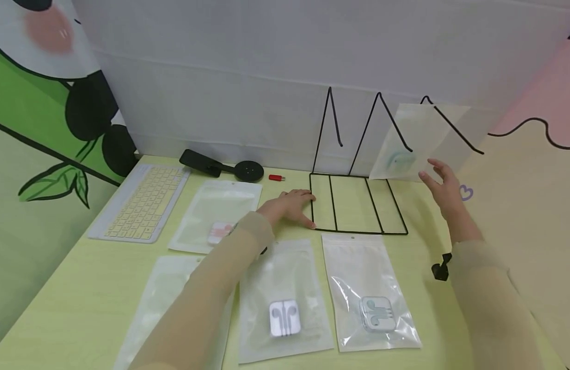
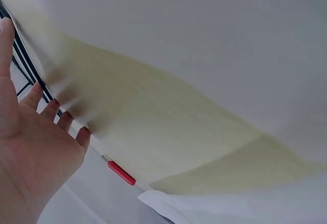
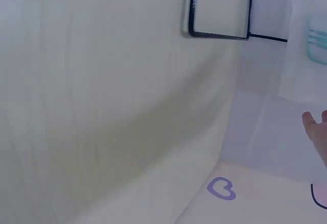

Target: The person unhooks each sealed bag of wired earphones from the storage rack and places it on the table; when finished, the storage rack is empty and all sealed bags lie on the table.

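A black wire display rack [image 1: 382, 232] with three tall hooks stands at the back of the table. My left hand [image 1: 289, 206] rests on the tabletop, its fingertips at the rack's left edge; in the left wrist view the fingers [image 2: 49, 110] are spread along the wire. From the rack's right hook hangs a translucent zip bag [image 1: 421, 128] with a pale green earphone case inside. To the right of that bag, my right hand [image 1: 444, 190] is raised with thumb and fingers apart, holding nothing. In the right wrist view, the thumb [image 3: 308, 119] appears just below the bag.
Nearer me lie a bag with a white earphone case [image 1: 285, 318], another with a clear case [image 1: 377, 313], one with a pink case [image 1: 220, 232], and a partly covered bag [image 1: 160, 288]. Behind are a keyboard [image 1: 139, 203], a black stand [image 1: 222, 165] and a red USB stick [image 1: 277, 178].
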Demonstrator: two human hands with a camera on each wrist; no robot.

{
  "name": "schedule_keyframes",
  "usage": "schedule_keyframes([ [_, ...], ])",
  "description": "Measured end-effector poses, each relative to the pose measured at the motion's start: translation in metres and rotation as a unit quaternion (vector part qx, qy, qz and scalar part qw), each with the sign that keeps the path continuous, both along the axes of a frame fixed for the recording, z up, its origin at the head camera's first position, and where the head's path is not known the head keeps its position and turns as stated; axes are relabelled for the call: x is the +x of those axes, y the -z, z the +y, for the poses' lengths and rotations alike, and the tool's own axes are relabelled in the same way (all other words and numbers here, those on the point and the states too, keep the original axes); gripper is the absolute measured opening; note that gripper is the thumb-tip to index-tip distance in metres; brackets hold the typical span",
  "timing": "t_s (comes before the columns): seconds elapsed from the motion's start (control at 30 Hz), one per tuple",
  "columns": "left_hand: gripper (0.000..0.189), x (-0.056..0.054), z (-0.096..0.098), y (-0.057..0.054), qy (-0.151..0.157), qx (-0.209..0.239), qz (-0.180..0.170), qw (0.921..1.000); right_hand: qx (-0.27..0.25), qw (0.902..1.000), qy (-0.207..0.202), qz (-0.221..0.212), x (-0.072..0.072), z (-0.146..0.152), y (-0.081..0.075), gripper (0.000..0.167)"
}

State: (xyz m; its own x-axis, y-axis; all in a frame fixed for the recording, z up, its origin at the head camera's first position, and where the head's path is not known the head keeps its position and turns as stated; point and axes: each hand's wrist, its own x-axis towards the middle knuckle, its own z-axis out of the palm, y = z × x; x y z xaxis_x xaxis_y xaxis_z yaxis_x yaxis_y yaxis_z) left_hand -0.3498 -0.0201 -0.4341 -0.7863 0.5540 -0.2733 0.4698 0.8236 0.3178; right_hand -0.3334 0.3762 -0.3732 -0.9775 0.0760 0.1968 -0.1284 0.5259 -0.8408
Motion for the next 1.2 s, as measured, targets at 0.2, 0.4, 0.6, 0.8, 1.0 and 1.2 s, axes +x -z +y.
schedule_keyframes([
  [0.2,0.088,0.005,0.001,-0.006,0.007,-0.006,-0.001,1.0,-0.057,0.9972,0.031,0.038,-0.013,-0.009,-0.022,0.063],
  [0.4,0.089,0.005,0.001,-0.005,0.016,-0.017,0.003,0.9997,-0.133,0.9895,0.054,0.02,-0.017,-0.013,-0.049,0.059],
  [0.6,0.09,0.005,0.0,-0.006,0.013,-0.019,0.003,0.9997,-0.281,0.9593,0.021,0.024,-0.021,-0.015,-0.073,0.048],
  [0.8,0.089,0.004,0.0,-0.009,0.011,-0.017,0.007,0.9998,-0.273,0.9605,0.026,0.047,-0.026,-0.018,-0.083,0.037],
  [1.0,0.089,0.005,0.0,-0.011,0.007,-0.012,0.001,0.9999,-0.304,0.9488,0.009,0.087,-0.035,-0.015,-0.085,0.034],
  [1.2,0.09,0.006,0.0,-0.01,0.006,-0.009,0.0,0.9999,-0.365,0.9243,-0.038,0.104,-0.047,-0.009,-0.082,0.031],
])
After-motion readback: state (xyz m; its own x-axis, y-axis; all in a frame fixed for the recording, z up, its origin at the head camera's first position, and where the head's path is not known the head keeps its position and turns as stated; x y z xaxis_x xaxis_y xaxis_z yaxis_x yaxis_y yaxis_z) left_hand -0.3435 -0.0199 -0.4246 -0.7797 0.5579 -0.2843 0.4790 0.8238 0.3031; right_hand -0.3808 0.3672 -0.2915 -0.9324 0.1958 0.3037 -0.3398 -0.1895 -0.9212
